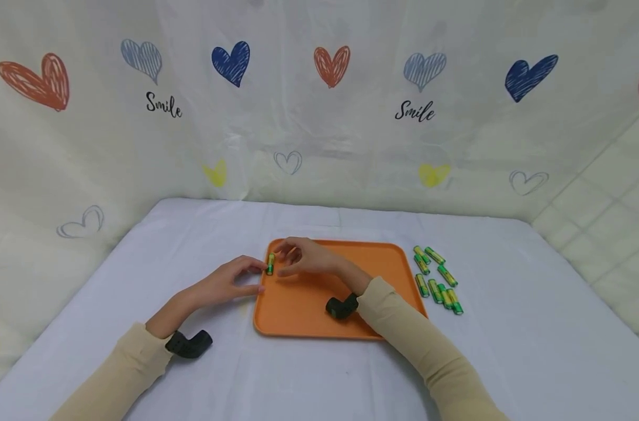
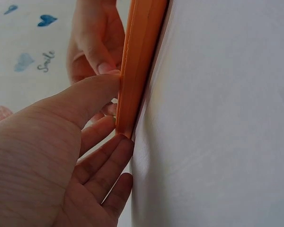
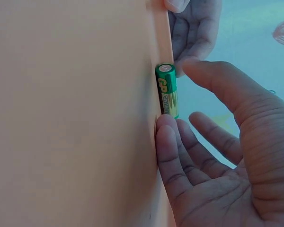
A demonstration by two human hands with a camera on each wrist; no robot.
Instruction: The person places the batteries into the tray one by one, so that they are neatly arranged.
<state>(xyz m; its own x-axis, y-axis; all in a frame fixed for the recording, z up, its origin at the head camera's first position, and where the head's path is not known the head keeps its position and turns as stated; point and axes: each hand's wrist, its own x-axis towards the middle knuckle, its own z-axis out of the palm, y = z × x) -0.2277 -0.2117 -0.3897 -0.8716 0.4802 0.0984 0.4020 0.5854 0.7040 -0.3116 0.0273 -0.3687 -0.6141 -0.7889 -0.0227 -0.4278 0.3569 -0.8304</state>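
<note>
A green and gold battery (image 1: 270,264) lies inside the left edge of the orange tray (image 1: 319,321), along its rim. In the right wrist view the battery (image 3: 167,90) has a GP label and one end facing the camera. My right hand (image 1: 306,257) is over the tray, its fingertips at the battery's far end and its thumb apart from it. My left hand (image 1: 221,283) rests at the tray's left rim. In the left wrist view its thumb and fingertips touch the rim (image 2: 137,61), fingers fairly straight, with the index fingertip close to the battery.
Several more green and gold batteries (image 1: 434,290) lie loosely on the white cloth (image 1: 535,327) right of the tray. A dark wrist device (image 1: 189,345) is on the left wrist, another (image 1: 342,307) on the right. Behind the table hangs a curtain (image 1: 351,128) with printed hearts.
</note>
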